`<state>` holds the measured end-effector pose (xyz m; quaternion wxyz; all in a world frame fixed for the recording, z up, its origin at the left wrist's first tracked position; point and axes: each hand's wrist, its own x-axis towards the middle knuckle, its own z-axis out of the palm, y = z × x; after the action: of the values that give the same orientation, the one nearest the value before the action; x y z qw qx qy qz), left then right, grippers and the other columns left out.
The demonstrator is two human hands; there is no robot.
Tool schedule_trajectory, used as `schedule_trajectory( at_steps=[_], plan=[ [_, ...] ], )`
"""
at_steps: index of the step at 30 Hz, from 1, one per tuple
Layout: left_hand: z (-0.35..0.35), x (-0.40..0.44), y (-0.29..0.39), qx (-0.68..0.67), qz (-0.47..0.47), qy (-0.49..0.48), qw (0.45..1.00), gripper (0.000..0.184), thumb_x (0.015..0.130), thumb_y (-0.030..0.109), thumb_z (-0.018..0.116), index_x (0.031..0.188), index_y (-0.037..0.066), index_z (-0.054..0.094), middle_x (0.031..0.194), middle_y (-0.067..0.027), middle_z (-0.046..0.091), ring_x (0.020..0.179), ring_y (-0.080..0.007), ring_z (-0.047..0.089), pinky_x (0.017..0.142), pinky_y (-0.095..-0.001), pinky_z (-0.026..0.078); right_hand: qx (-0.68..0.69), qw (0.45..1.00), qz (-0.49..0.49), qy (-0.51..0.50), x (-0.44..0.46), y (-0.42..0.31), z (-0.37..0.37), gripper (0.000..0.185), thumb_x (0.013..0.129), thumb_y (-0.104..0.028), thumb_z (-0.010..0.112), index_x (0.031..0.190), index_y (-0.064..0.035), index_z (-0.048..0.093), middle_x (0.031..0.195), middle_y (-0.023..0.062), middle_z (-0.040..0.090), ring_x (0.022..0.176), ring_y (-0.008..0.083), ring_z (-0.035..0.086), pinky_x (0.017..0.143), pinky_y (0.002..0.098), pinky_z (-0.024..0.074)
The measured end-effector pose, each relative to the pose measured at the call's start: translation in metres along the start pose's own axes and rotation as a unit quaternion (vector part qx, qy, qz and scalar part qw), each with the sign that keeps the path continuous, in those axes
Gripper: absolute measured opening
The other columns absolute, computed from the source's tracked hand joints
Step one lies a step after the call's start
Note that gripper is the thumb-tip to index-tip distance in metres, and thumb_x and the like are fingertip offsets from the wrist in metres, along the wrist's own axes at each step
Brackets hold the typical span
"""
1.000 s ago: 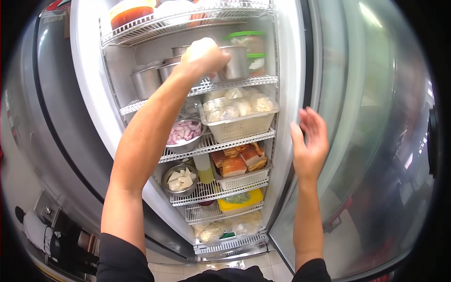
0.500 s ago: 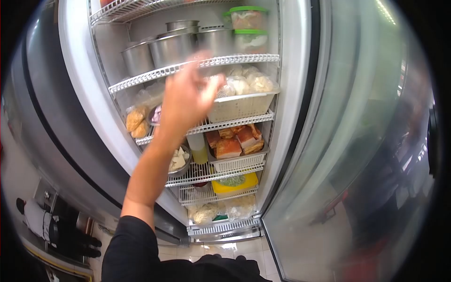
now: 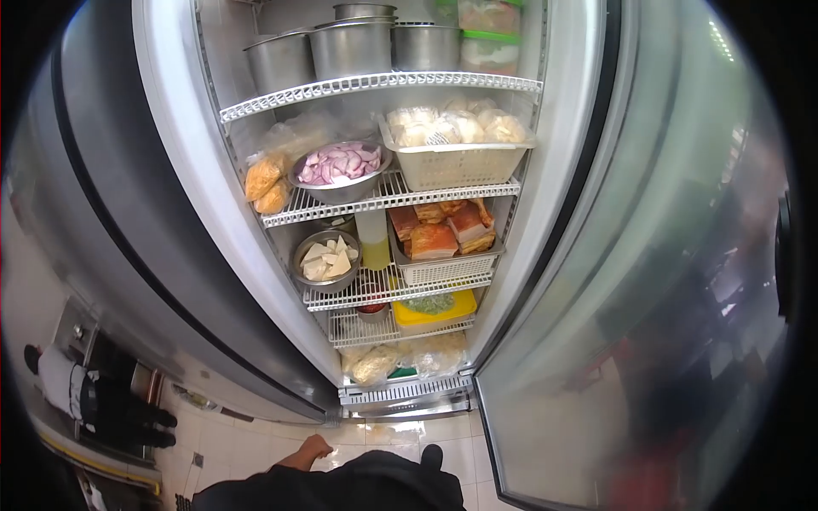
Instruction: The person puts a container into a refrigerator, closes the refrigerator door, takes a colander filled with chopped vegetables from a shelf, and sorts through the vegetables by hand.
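Observation:
My left hand (image 3: 312,450) hangs low beside my body, over the tiled floor. Its fingers look curled in, and nothing shows in them. My right hand is out of sight. Before me stands an open upright fridge. On one shelf are a metal bowl of sliced purple onions (image 3: 341,164), bags of orange food (image 3: 267,180) and a white basket (image 3: 464,168) of bagged pale food. Below sit a bowl of white chunks (image 3: 327,260), a container of yellowish liquid (image 3: 373,243) and a tray of reddish-brown meat slabs (image 3: 434,240).
Metal pots (image 3: 349,49) and green-lidded tubs (image 3: 491,53) fill an upper shelf. Lower down are a yellow-rimmed container (image 3: 434,308) and plastic bags (image 3: 375,364). The glass door (image 3: 613,358) stands open at right. Another person (image 3: 72,392) is at far left.
My left hand has dropped from in front of the middle shelves to beside my body. The onion bowl, previously mostly covered by my arm, is in full view. The camera view has shifted slightly.

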<state>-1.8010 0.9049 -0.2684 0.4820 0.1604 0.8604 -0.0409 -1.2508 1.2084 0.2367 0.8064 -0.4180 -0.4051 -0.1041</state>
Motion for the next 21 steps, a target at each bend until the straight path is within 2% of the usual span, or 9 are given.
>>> schedule_trajectory(
  at_steps=[3, 4, 6, 10, 12, 14, 18, 19, 21],
  plan=[
    [-0.028, 0.003, 0.028, 0.173, 0.189, 0.102, 0.961, 0.043, 0.076, 0.041, 0.064, 0.097, 0.005, 0.072, 0.103, -0.0235, 0.067, 0.096, -0.0366, 0.065, 0.082, -0.0444, 0.052, 0.046, 0.99, 0.121, -0.051, -0.015, -0.004, -0.014, 0.047, 0.084, -0.017, 0.075, 0.116, 0.0086, 0.053, 0.107, 0.0209, 0.062, 0.087, 0.0241, 0.063, 0.074, 0.0349, 0.053],
    [-0.072, -0.046, 0.071, 0.065, 0.355, 0.155, 0.92, 0.047, 0.078, 0.042, 0.061, 0.105, 0.005, 0.069, 0.102, -0.0248, 0.066, 0.097, -0.0377, 0.064, 0.085, -0.048, 0.05, 0.058, 0.983, 0.159, -0.068, -0.015, 0.001, -0.028, 0.047, 0.084, -0.017, 0.075, 0.116, 0.0088, 0.053, 0.107, 0.0209, 0.063, 0.086, 0.0239, 0.063, 0.073, 0.0347, 0.0531],
    [-0.169, -0.16, 0.187, -0.041, 0.439, 0.249, 0.862, 0.047, 0.083, 0.034, 0.065, 0.119, 0.005, 0.06, 0.097, -0.0241, 0.066, 0.09, -0.0374, 0.065, 0.079, -0.0441, 0.053, 0.07, 0.956, 0.271, -0.09, -0.001, 0.1, -0.078, 0.033, 0.095, -0.023, 0.057, 0.11, 0.0053, 0.061, 0.107, 0.0134, 0.064, 0.095, 0.0212, 0.061, 0.089, 0.034, 0.0484],
    [-0.343, -0.401, 0.315, -0.215, 0.714, 0.459, 0.483, 0.026, 0.084, 0.02, 0.067, 0.1, 0.001, 0.061, 0.084, -0.0184, 0.068, 0.073, -0.0301, 0.068, 0.068, -0.0381, 0.053, 0.014, 0.966, 0.237, -0.099, -0.027, 0.026, -0.061, 0.043, 0.093, -0.032, 0.063, 0.116, 0.0047, 0.058, 0.105, 0.0083, 0.06, 0.092, 0.0169, 0.056, 0.082, 0.0303, 0.0456],
    [-0.416, -0.482, 0.362, -0.28, 0.686, 0.519, 0.426, 0.03, 0.084, 0.025, 0.068, 0.101, 0.002, 0.061, 0.087, -0.0195, 0.067, 0.08, -0.0259, 0.067, 0.071, -0.0362, 0.052, 0.005, 0.963, 0.24, -0.122, -0.032, 0.028, -0.071, 0.046, 0.093, -0.033, 0.064, 0.119, 0.0049, 0.057, 0.104, 0.0074, 0.06, 0.092, 0.0165, 0.056, 0.081, 0.0295, 0.0446],
    [-0.494, -0.529, 0.414, -0.17, 0.545, 0.653, 0.498, 0.051, 0.082, 0.027, 0.068, 0.122, 0.0, 0.051, 0.096, -0.0223, 0.069, 0.096, -0.0335, 0.067, 0.079, -0.0409, 0.054, -0.015, 0.964, 0.237, -0.119, -0.041, 0.008, -0.069, 0.047, 0.093, -0.033, 0.064, 0.119, 0.0055, 0.056, 0.104, 0.0074, 0.059, 0.092, 0.0164, 0.055, 0.081, 0.0289, 0.0442],
    [-0.563, -0.546, 0.46, -0.085, 0.361, 0.615, 0.696, 0.048, 0.082, 0.021, 0.065, 0.124, 0.0, 0.052, 0.117, -0.0204, 0.064, 0.109, -0.0311, 0.064, 0.089, -0.0391, 0.054, -0.016, 0.982, 0.155, -0.107, -0.06, -0.011, -0.066, 0.047, 0.095, -0.034, 0.061, 0.119, 0.0065, 0.056, 0.104, 0.0076, 0.059, 0.092, 0.0163, 0.054, 0.082, 0.0278, 0.0436],
    [-0.589, -0.529, 0.474, -0.072, 0.328, 0.615, 0.713, 0.047, 0.081, 0.018, 0.066, 0.123, 0.002, 0.053, 0.121, -0.019, 0.063, 0.11, -0.03, 0.063, 0.09, -0.039, 0.053, 0.003, 0.976, 0.189, -0.104, -0.062, -0.015, -0.069, 0.056, 0.087, -0.031, 0.072, 0.123, 0.0069, 0.052, 0.112, 0.0125, 0.058, 0.098, 0.0201, 0.055, 0.084, 0.0299, 0.0439],
    [-0.604, -0.514, 0.488, -0.132, 0.304, 0.647, 0.686, 0.044, 0.079, 0.013, 0.07, 0.12, 0.004, 0.056, 0.121, -0.0172, 0.063, 0.111, -0.0296, 0.063, 0.091, -0.0394, 0.053, 0.005, 0.973, 0.185, -0.135, -0.065, -0.015, -0.075, 0.05, 0.091, -0.032, 0.066, 0.123, 0.0059, 0.054, 0.113, 0.0103, 0.059, 0.101, 0.0183, 0.054, 0.089, 0.0287, 0.0406]
  ],
)
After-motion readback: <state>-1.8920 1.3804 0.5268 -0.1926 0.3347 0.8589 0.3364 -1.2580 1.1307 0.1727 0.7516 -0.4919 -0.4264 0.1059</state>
